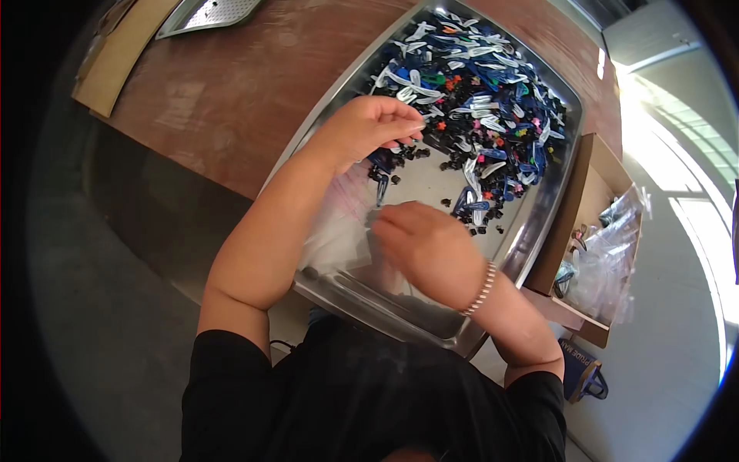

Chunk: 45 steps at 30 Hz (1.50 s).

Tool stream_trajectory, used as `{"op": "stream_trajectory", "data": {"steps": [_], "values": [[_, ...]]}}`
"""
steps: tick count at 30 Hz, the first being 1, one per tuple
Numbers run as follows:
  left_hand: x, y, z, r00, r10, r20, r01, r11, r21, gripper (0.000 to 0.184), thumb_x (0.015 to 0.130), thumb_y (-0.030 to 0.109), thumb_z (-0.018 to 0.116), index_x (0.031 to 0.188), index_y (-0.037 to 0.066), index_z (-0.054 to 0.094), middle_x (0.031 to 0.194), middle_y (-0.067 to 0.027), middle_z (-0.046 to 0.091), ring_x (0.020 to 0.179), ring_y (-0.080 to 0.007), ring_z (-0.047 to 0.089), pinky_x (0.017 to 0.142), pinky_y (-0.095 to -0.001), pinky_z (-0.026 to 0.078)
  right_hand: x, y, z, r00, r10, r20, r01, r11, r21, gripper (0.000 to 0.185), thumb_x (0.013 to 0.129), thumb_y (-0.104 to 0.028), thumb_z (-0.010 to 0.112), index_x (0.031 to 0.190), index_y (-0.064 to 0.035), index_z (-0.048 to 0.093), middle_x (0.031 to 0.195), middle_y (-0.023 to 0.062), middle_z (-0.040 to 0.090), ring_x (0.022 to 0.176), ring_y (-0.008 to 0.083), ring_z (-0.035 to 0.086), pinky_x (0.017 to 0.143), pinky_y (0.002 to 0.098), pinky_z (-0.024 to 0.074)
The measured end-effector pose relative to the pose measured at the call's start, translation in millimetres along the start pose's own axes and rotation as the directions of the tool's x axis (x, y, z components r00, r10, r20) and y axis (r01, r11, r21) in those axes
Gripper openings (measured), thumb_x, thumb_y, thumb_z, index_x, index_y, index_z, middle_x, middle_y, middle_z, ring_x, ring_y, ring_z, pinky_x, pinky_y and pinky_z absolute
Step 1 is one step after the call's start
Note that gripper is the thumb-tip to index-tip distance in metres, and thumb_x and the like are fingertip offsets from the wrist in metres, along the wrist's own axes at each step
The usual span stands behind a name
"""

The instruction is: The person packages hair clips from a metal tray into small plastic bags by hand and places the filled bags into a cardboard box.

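Observation:
My left hand (379, 129) is over the left side of a metal tray (369, 300), thumb and fingers pinched together; whatever is between them is too small to make out. Under and beyond it spreads a heap of hair clips (485, 54), mostly white, blue and black snap clips mixed with small black and coloured claw clips. My right hand (427, 245) hovers over the near part of the tray, its fingertips smeared by motion. Beside those fingers lie clear plastic bags (335, 223), partly beneath my left forearm. One dark blue snap clip (382, 188) sits between my hands.
To the right stands an open cardboard box (573, 208) with clear bags (604, 266) and some packed items. A perforated metal tray (208, 14) and a cardboard piece (127, 61) are at the far left of the brown table (223, 100). A blue bag (579, 371) rests low at right.

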<state>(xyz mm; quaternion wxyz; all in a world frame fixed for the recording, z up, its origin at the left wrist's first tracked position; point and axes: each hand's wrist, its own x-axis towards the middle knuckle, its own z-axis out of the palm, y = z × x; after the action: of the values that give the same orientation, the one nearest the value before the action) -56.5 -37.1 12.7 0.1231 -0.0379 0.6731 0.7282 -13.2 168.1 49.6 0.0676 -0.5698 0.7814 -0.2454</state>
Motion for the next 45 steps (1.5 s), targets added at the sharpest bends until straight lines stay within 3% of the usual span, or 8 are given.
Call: {"op": "stream_trajectory", "data": {"steps": [7, 9, 19, 25, 35, 40, 42, 45], "values": [[1.8, -6.6, -0.4, 0.999, 0.020, 0.033, -0.018, 0.999, -0.046, 0.029, 0.093, 0.023, 0.065, 0.113, 0.003, 0.064, 0.100, -0.0070, 0.069, 0.090, -0.0114, 0.064, 0.079, -0.0240, 0.049, 33.3, 2.9, 49.4, 0.974, -0.148, 0.174, 0.171, 0.977, -0.125, 0.022, 0.075, -0.011, 0.058, 0.093, -0.0006, 0.063, 0.098, 0.0080, 0.058, 0.095, 0.0240, 0.057, 0.089, 0.0360, 0.0502], [3.5, -7.2, 0.4, 0.999, 0.001, 0.043, 0.001, 0.999, -0.049, 0.030, 0.092, 0.022, 0.066, 0.113, 0.001, 0.064, 0.100, -0.0079, 0.070, 0.091, -0.0116, 0.064, 0.078, -0.0241, 0.049, 33.2, 4.4, 59.7, 0.970, -0.243, -0.023, 0.231, 0.943, -0.240, 0.019, 0.073, -0.012, 0.058, 0.090, -0.0031, 0.062, 0.095, 0.0070, 0.057, 0.093, 0.0234, 0.057, 0.093, 0.0388, 0.0486], [5.7, -14.4, 4.9, 0.996, -0.036, 0.078, 0.040, 0.998, -0.047, 0.030, 0.092, 0.015, 0.066, 0.116, -0.002, 0.062, 0.103, -0.0102, 0.069, 0.092, -0.0116, 0.064, 0.078, -0.0242, 0.049, 26.0, 8.0, 65.2, 0.978, -0.193, 0.079, 0.208, 0.939, -0.274, 0.033, 0.073, -0.013, 0.058, 0.104, -0.0021, 0.065, 0.092, 0.0056, 0.056, 0.092, 0.0212, 0.056, 0.105, 0.0466, 0.0419], [6.5, -14.2, 3.9, 0.990, -0.041, 0.134, 0.038, 0.999, 0.021, 0.030, 0.092, 0.013, 0.065, 0.117, -0.002, 0.062, 0.105, -0.0100, 0.069, 0.093, -0.0118, 0.064, 0.079, -0.0248, 0.049, 28.0, 5.1, 74.3, 0.971, -0.213, -0.112, 0.167, 0.931, -0.324, 0.027, 0.072, -0.013, 0.059, 0.096, -0.0025, 0.066, 0.091, 0.0041, 0.055, 0.092, 0.0209, 0.054, 0.109, 0.0487, 0.0378], [5.0, -16.6, 6.5, 0.988, -0.031, 0.150, 0.035, 0.999, -0.023, 0.029, 0.094, 0.018, 0.064, 0.116, -0.001, 0.062, 0.104, -0.0107, 0.069, 0.093, -0.0124, 0.063, 0.081, -0.0261, 0.050, 26.5, 14.2, 65.1, 0.967, -0.169, -0.191, 0.162, 0.985, -0.053, 0.007, 0.070, -0.011, 0.061, 0.076, -0.0092, 0.059, 0.082, 0.0038, 0.051, 0.087, 0.0233, 0.054, 0.104, 0.0503, 0.0398], [5.1, -9.5, 3.5, 0.985, -0.062, 0.162, 0.055, 0.997, 0.049, 0.031, 0.097, 0.027, 0.060, 0.114, 0.000, 0.064, 0.098, -0.0079, 0.068, 0.089, -0.0113, 0.063, 0.079, -0.0247, 0.050, 23.6, 26.7, 19.5, 0.966, -0.119, -0.230, 0.143, 0.986, 0.091, 0.014, 0.065, -0.003, 0.066, 0.074, -0.0095, 0.057, 0.081, 0.0043, 0.053, 0.084, 0.0247, 0.056, 0.102, 0.0508, 0.0398], [5.4, -10.8, 4.0, 0.985, -0.100, 0.141, 0.100, 0.995, 0.011, 0.033, 0.098, 0.029, 0.058, 0.113, 0.000, 0.065, 0.097, -0.0072, 0.068, 0.088, -0.0114, 0.063, 0.079, -0.0245, 0.051, 22.2, 41.9, 3.5, 0.902, -0.086, -0.424, 0.120, 0.991, 0.053, 0.022, 0.059, 0.005, 0.068, 0.072, -0.0098, 0.057, 0.081, 0.0039, 0.056, 0.083, 0.0254, 0.058, 0.102, 0.0522, 0.0396], [4.0, -9.0, 5.8, 0.972, -0.186, 0.145, 0.199, 0.976, -0.085, 0.036, 0.099, 0.033, 0.056, 0.112, 0.000, 0.065, 0.096, -0.0069, 0.068, 0.087, -0.0118, 0.064, 0.079, -0.0251, 0.052, 18.6, 57.5, -14.6, 0.883, 0.033, -0.469, -0.024, 0.999, 0.024, 0.024, 0.061, 0.011, 0.067, 0.070, -0.0097, 0.057, 0.079, 0.0026, 0.058, 0.081, 0.0244, 0.060, 0.101, 0.0539, 0.0393]]}}
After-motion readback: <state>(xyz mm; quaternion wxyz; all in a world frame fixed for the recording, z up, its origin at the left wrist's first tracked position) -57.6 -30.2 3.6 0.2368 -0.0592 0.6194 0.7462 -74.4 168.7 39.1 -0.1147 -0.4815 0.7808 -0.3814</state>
